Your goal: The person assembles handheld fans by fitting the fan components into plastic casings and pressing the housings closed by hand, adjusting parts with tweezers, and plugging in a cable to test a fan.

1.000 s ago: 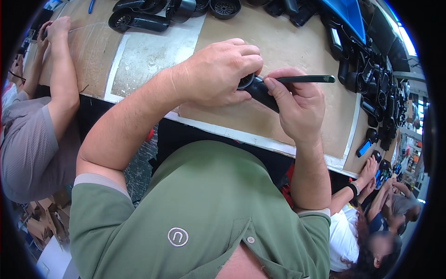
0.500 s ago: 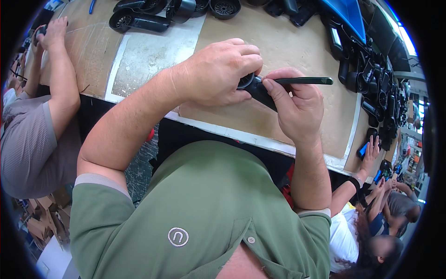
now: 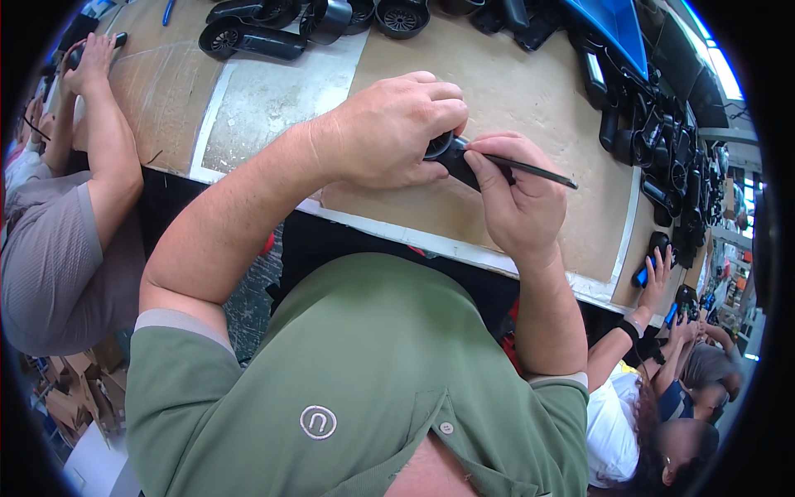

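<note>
My left hand (image 3: 402, 128) is closed around a black plastic housing (image 3: 464, 170) with a round, ribbed end, holding it just above the brown board. The fingers and palm hide much of the housing. Between the thumb and fingers of my right hand (image 3: 523, 195) is a slim dark hand tool (image 3: 538, 171), gripped like a pen. Its shiny tip meets or nearly meets the housing beside the round end; actual contact cannot be made out. The tool's long handle sticks out to the right, sloping slightly down.
Black housings (image 3: 265, 41) with round grilles lie along the far side. A blue bin (image 3: 617, 37) stands far right, beside a pile of black parts (image 3: 642, 124). A co-worker's hand (image 3: 93, 62) is at the left, another's hand (image 3: 657, 277) at the right. The table's white-taped edge (image 3: 406, 232) runs before me.
My right hand has shifted slightly left and turned. The tool's handle end has dropped from nearly level to a downward slope. My left hand and the housing stay nearly in place.
</note>
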Motion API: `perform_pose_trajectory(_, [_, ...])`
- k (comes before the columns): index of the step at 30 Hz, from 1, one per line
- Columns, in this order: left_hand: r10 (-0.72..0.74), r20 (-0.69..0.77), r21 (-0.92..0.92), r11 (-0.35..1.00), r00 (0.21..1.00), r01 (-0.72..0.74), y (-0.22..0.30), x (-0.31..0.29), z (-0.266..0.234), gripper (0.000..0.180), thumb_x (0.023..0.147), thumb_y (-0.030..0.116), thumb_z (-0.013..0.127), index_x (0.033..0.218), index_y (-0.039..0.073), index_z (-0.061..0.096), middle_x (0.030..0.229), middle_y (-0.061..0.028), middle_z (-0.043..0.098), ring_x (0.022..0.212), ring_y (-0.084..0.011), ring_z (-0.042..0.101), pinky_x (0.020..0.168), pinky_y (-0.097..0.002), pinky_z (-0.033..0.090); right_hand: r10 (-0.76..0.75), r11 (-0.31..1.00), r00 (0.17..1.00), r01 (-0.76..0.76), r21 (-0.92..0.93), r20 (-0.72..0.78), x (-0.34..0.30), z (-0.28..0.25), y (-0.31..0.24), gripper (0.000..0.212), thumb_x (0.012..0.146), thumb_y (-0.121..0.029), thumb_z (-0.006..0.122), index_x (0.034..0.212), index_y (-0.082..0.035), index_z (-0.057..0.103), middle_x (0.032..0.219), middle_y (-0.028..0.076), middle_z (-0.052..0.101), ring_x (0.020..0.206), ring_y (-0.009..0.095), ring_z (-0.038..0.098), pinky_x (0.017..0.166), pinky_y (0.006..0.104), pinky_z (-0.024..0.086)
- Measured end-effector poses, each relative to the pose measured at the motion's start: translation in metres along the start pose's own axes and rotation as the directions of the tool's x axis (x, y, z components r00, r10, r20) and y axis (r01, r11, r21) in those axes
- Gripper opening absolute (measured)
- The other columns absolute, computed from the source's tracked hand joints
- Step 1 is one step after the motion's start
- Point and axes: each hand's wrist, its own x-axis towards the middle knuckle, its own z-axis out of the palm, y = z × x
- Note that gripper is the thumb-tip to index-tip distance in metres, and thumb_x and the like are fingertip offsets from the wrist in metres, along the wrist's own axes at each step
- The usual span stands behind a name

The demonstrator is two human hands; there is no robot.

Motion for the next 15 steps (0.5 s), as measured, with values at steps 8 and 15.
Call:
perform_pose_trajectory(8, [-0.014,0.01,0.007,1.0,1.0,0.014,-0.0002,0.0001,-0.0004,0.043,0.073,0.014,0.092,0.109,0.01,0.069,0.11,-0.0058,0.067,0.101,-0.0274,0.062,0.094,-0.0398,0.055,0.164,0.985,0.986,-0.162,0.066,-0.023,0.0009,-0.0023,-0.0068,0.013,0.089,0.007,0.076,0.1,-0.001,0.076,0.092,0.006,0.075,0.067,0.016,0.057,0.061,0.0288,0.047])
perform_pose_trajectory(15, [0.015,-0.001,-0.001,1.0,1.0,-0.015,-0.0027,0.0016,0.0012,0.043,0.073,0.014,0.092,0.109,0.009,0.069,0.11,-0.0063,0.068,0.101,-0.0279,0.062,0.094,-0.0401,0.055,0.084,0.995,0.996,-0.086,-0.049,-0.024,0.004,0.0008,-0.0077,0.013,0.09,0.007,0.076,0.101,-0.001,0.076,0.093,0.008,0.075,0.069,0.018,0.059,0.063,0.0297,0.048])
